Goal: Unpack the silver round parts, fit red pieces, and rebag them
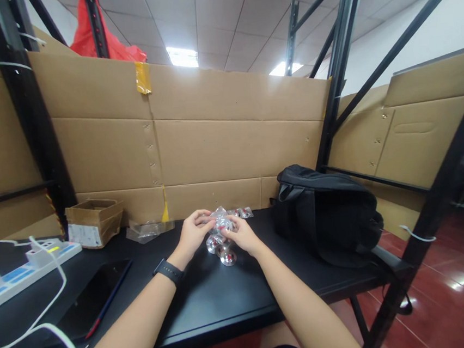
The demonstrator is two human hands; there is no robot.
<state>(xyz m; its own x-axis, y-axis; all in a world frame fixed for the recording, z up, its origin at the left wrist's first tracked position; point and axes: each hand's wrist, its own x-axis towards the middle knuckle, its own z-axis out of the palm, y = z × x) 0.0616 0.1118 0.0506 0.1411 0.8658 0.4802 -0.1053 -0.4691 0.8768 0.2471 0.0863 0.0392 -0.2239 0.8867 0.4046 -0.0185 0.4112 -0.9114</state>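
Note:
My left hand (193, 235) and my right hand (244, 235) are close together over the middle of the desk. Between them, the fingers of both pinch a shiny clear plastic packet (220, 219); its contents are too small to make out. Just below the hands, round silver discs with red marks (228, 257) lie on the black desk top, some partly hidden by the fingers. Behind my right hand are more small clear packets (244, 212) with red spots. A dark watch (168, 271) is on my left wrist.
At right stands a black backpack (326, 214). To the left are a small open cardboard box (95, 223), clear plastic wrap (145, 232), a dark tablet (96, 296) with a pen (101, 313), and a white power strip (31, 270) with cables. Cardboard panels (237, 146) wall the back.

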